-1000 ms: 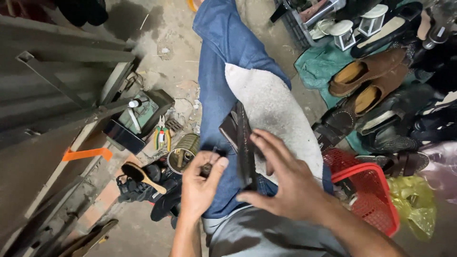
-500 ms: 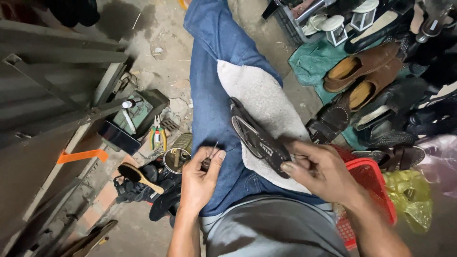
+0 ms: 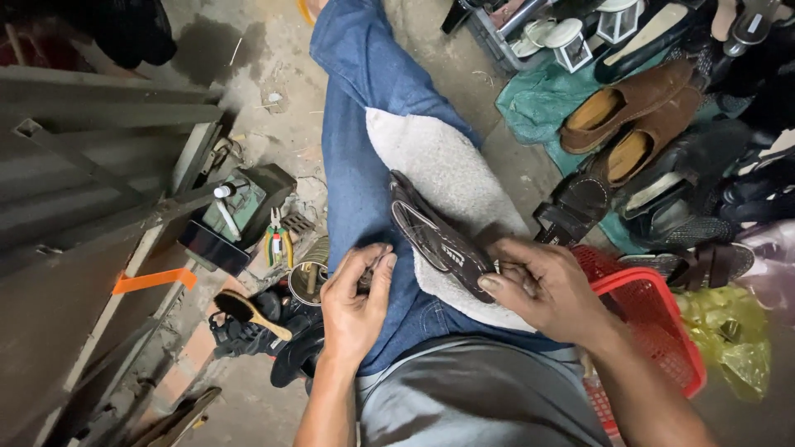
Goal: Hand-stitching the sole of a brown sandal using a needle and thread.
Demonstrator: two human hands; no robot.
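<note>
Dim, flat daylight is falling from about 12 o'clock, leaving the concrete floor [image 3: 273, 83] palest there. Shadow is pooling under the grey bench [image 3: 91, 165] at 9 o'clock and among the dark shoes [image 3: 745, 190] at 3 o'clock. No glare is showing. Wide-angle distortion is bending the edges. The left hand [image 3: 354, 306] and right hand [image 3: 542, 285] are blurring slightly; the centre is staying sharp.

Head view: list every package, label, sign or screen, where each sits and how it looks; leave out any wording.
Label: small pale mark with lettering on the dark sandal held by the right hand over the lap.
Green box: open, on the floor left of the leg, white tube inside.
Round tin: open, beside the left hand, metallic rim.
Yellow plastic bag: crumpled, far right.
No signs or screens.
</note>
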